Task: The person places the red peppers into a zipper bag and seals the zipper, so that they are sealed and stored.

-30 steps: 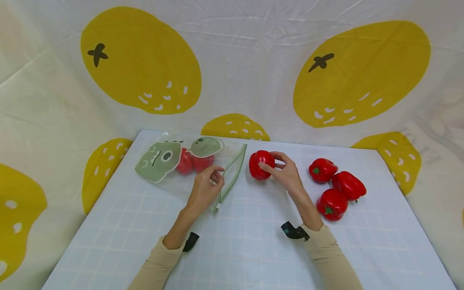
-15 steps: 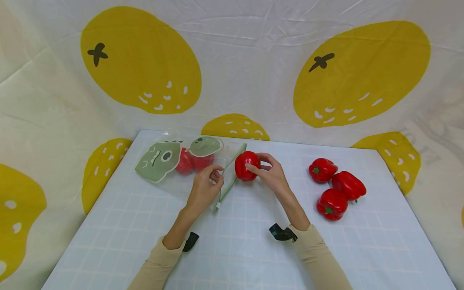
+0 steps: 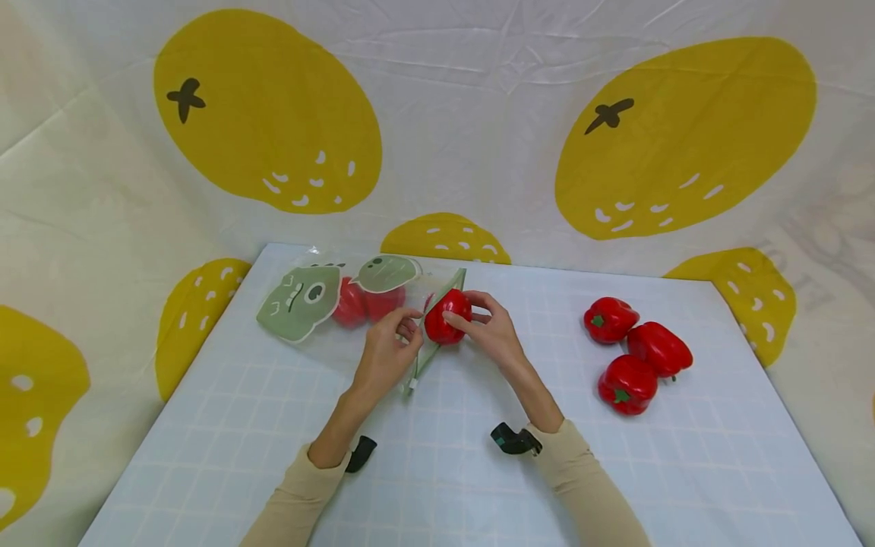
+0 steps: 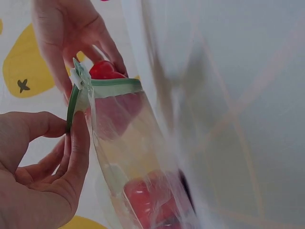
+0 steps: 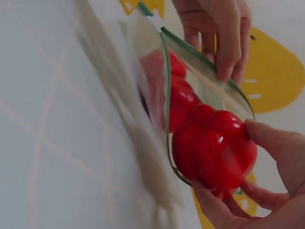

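Observation:
My right hand (image 3: pixel 497 334) holds a red bell pepper (image 5: pixel 217 148) between thumb and fingers, partly inside the mouth of a clear zip bag (image 3: pixel 328 353). The green edge of that bag is pinched by my left hand (image 3: pixel 387 346), which keeps the mouth parted, as the left wrist view shows. Printed with green cartoon shapes, the bag lies on its side on the table. Two red peppers (image 3: pixel 351 304) show through its plastic, half covered by the print. A white slider (image 4: pixel 76 78) sits at one end of the green zip.
Several loose items stand right of my right hand: a bell pepper (image 3: pixel 611 320) at the back, another pepper (image 3: pixel 659 349) on its side, and a third pepper (image 3: pixel 627 385) in front. A fruit-print cloth (image 3: pixel 472 152) hangs behind the pale checked table (image 3: pixel 437 486).
My right hand has carried the pepper leftward from beside the bag into its mouth. The left hand stays in place at the bag's edge.

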`<move>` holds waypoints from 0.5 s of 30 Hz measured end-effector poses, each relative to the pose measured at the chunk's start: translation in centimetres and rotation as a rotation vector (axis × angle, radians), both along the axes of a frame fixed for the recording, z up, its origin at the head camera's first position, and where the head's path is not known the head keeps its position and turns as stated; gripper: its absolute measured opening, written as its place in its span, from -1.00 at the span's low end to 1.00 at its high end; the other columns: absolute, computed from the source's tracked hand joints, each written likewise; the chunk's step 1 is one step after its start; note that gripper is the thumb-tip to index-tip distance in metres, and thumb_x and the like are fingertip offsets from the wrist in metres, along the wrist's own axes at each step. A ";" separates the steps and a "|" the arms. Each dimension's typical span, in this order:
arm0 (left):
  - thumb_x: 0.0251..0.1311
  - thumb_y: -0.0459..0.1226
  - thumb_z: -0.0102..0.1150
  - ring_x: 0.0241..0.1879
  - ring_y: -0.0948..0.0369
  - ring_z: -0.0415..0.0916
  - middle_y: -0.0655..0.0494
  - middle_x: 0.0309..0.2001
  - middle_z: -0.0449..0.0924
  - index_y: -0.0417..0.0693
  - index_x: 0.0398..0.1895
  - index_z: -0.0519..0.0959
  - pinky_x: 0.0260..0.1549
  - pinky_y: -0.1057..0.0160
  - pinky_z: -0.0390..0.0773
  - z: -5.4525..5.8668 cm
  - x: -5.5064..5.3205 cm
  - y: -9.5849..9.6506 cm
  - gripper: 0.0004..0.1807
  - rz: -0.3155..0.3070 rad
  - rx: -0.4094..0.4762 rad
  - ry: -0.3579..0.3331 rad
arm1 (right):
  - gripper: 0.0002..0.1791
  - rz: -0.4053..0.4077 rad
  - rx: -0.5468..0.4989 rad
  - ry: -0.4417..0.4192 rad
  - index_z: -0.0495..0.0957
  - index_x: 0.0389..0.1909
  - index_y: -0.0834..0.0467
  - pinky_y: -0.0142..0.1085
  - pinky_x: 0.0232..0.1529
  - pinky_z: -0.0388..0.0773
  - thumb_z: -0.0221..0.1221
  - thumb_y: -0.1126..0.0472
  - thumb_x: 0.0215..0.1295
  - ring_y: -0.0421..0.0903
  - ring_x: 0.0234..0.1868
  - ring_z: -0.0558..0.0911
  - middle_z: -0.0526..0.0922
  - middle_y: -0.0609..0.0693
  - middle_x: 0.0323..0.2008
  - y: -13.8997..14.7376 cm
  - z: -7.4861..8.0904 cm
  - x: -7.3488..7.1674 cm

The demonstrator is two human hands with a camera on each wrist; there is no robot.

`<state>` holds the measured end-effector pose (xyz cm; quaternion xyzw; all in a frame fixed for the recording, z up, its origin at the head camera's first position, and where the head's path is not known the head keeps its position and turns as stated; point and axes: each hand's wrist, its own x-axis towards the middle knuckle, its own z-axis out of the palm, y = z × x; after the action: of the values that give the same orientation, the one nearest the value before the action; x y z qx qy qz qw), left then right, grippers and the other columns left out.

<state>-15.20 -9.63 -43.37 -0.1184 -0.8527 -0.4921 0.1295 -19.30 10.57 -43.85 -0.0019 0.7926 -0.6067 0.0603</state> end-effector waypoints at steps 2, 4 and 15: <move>0.21 -0.45 0.37 -0.29 0.15 0.61 0.01 -0.24 0.67 -0.22 0.03 0.62 -0.30 0.27 0.71 0.1 0.0 0.0 -0.69 0.002 -0.004 -0.009 | -0.30 0.000 0.005 0.007 0.43 0.37 0.03 -0.01 0.10 0.65 0.40 -0.07 0.26 0.12 0.23 0.53 0.47 0.05 0.33 -0.4 -0.2 -0.1; 0.22 -0.44 0.38 -0.28 0.15 0.61 0.01 -0.22 0.68 -0.22 0.03 0.62 -0.29 0.26 0.71 0.1 0.1 0.0 -0.69 0.004 -0.009 -0.019 | -0.29 -0.002 0.016 0.012 0.42 0.37 0.02 -0.01 0.11 0.65 0.40 -0.07 0.26 0.11 0.24 0.53 0.47 0.04 0.33 -0.7 -0.4 -0.2; 0.24 -0.48 0.32 -0.30 0.15 0.59 0.01 -0.26 0.65 -0.27 -0.01 0.63 -0.32 0.36 0.66 -0.2 -0.1 0.0 -0.74 -0.019 -0.011 -0.006 | -0.27 0.013 0.071 0.032 0.38 0.42 0.06 0.00 0.11 0.65 0.39 -0.03 0.29 0.13 0.27 0.51 0.45 0.09 0.35 -2.0 -1.4 -0.3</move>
<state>-15.29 -9.68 -43.62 -0.1256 -0.8546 -0.4890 0.1214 -19.57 8.58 -45.24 -0.0145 0.8145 -0.5776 0.0516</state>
